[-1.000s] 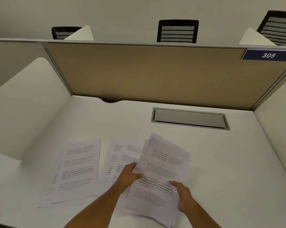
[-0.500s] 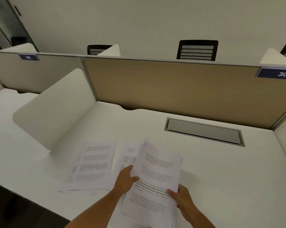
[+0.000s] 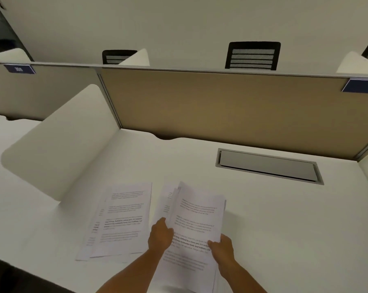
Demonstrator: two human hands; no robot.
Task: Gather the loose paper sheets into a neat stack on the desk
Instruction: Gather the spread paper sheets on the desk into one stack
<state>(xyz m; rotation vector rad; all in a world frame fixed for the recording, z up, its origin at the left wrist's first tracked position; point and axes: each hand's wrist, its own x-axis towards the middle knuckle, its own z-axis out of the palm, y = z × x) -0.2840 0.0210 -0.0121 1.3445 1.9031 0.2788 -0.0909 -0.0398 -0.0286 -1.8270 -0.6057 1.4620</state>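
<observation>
White laminate desk (image 3: 263, 218) inside a tan-panelled study carrel: I see a bundle of printed white paper sheets (image 3: 196, 220) raised off it, my left hand (image 3: 160, 235) and right hand (image 3: 222, 247) clamped on its side edges. Left of that bundle, a loose spread of printed sheets (image 3: 120, 220) lies flat, ungathered. Roughly halfway, I judge.

Tan partition panel (image 3: 231, 106) spans the far side; grey cable hatch (image 3: 268, 166) sits flush, far right. White side divider (image 3: 60, 144) on the left. Two black chair backs (image 3: 252, 56) (image 3: 117, 57) beyond the partition. Blue number plates (image 3: 361, 86) (image 3: 19, 69) on its top edge, digits unreadable or cropped
</observation>
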